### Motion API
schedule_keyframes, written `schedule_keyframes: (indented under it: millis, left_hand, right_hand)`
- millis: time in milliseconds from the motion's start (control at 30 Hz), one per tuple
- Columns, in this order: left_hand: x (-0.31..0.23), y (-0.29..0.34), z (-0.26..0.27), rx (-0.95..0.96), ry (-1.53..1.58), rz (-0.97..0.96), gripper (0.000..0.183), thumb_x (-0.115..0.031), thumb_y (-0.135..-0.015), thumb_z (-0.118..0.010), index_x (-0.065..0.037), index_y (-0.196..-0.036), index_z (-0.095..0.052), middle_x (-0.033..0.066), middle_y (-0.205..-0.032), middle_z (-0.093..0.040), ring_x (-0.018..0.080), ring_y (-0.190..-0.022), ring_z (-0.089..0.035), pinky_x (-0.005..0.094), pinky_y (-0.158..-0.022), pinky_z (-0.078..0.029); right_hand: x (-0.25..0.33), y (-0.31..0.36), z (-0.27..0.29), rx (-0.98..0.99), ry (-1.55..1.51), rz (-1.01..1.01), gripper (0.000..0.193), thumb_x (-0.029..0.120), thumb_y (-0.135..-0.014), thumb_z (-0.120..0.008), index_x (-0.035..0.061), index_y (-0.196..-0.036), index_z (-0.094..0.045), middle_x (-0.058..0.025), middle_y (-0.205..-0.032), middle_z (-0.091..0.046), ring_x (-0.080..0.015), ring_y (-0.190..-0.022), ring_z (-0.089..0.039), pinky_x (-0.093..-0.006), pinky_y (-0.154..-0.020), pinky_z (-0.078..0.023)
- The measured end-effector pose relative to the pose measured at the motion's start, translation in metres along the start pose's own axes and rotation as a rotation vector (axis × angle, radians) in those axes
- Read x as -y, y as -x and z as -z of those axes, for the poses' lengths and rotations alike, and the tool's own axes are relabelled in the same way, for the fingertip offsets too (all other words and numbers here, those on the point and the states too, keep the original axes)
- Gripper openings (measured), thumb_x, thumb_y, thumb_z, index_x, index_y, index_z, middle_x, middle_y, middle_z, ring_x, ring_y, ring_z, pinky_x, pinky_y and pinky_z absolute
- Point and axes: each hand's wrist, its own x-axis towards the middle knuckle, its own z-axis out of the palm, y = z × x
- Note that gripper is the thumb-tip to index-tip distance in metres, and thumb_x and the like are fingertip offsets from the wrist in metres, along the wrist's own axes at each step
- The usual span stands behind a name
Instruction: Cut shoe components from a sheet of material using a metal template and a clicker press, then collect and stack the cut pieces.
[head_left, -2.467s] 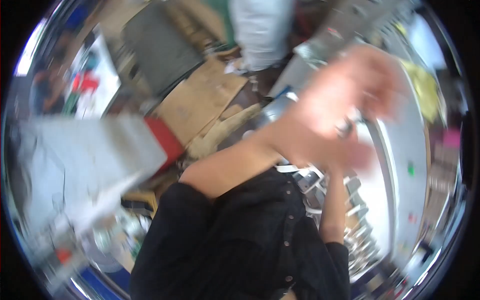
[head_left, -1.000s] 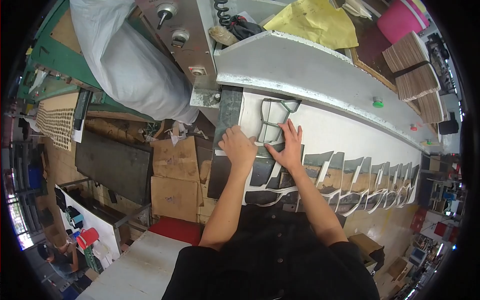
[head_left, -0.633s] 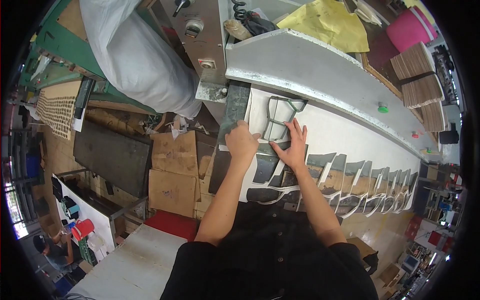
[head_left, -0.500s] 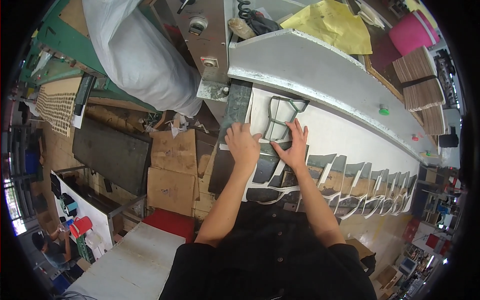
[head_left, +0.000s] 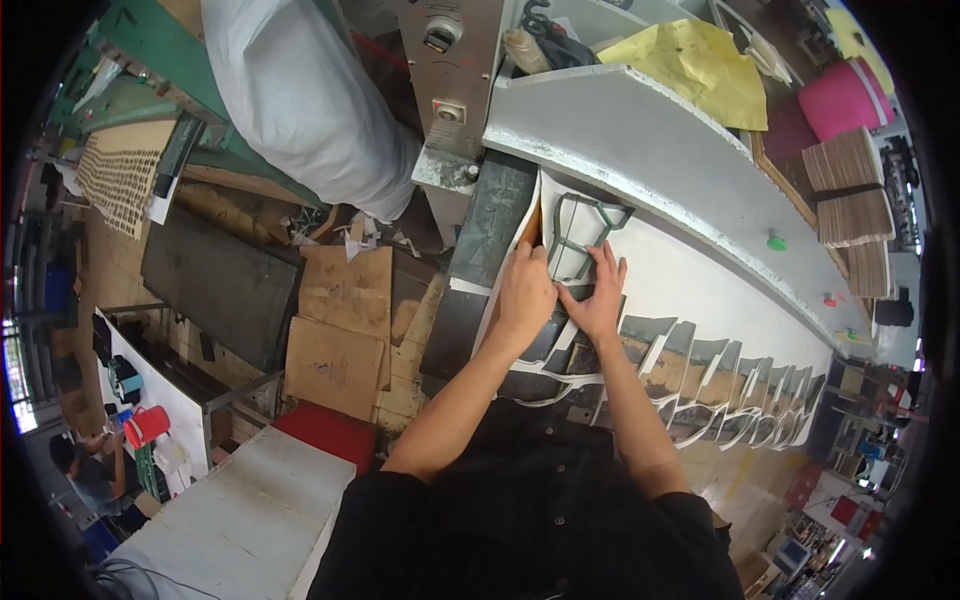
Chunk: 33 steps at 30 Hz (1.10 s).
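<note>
On the white sheet under the press beam lies a green metal cutting die, an open frame with a crossbar. My right hand is at its near right part, the thumb by the near edge and the fingers, partly spread, against the right side. My left hand is closed with bent fingers at the sheet's left edge, just left of the die. That edge is raised there, and an orange-brown underside shows. Cut-out gaps with thin white strips run along the sheet's near side.
A grey press beam spans behind the sheet, with yellow paper on top. A control box stands at its left end. Further left are a large white sack and flattened cardboard. Another person sits far left.
My left hand has gone from loosely curled fingers to a closed grip at the sheet's left edge, which has lifted. My right hand stays at the die. The whole view has shifted slightly.
</note>
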Motion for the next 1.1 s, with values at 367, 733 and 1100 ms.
schedule_keyframes:
  millis: [367, 733, 1100]
  left_hand:
    - [0.004, 0.030, -0.029, -0.101, -0.084, -0.103, 0.065, -0.013, -0.098, -0.059, 0.018, -0.151, -0.042, 0.0368, -0.157, -0.048, 0.0479, -0.145, -0.047, 0.0529, -0.124, -0.033]
    - [0.010, 0.021, -0.007, -0.073, -0.016, -0.159, 0.078, -0.006, -0.091, -0.069, 0.014, -0.157, -0.032, 0.0366, -0.144, -0.055, 0.0492, -0.134, -0.053, 0.0534, -0.114, -0.041]
    - [0.039, -0.013, 0.029, -0.025, -0.081, -0.505, 0.099, -0.005, -0.079, -0.085, -0.005, -0.164, -0.035, 0.0222, -0.161, -0.048, 0.0415, -0.152, -0.041, 0.0478, -0.122, -0.038]
  right_hand:
    - [0.001, -0.002, -0.002, -0.003, 0.006, 0.017, 0.086, 0.031, -0.071, -0.093, 0.0072, -0.144, -0.055, -0.0240, -0.144, -0.060, -0.0430, -0.153, -0.042, -0.0655, -0.128, -0.017]
    - [-0.003, -0.002, 0.000, -0.003, -0.003, 0.020, 0.084, 0.033, -0.074, -0.092, 0.0076, -0.144, -0.055, -0.0263, -0.148, -0.059, -0.0428, -0.154, -0.041, -0.0656, -0.128, -0.016]
    - [-0.002, -0.003, 0.004, 0.005, -0.010, -0.005, 0.082, 0.037, -0.075, -0.093, 0.0108, -0.144, -0.056, -0.0235, -0.151, -0.058, -0.0415, -0.155, -0.040, -0.0664, -0.127, -0.016]
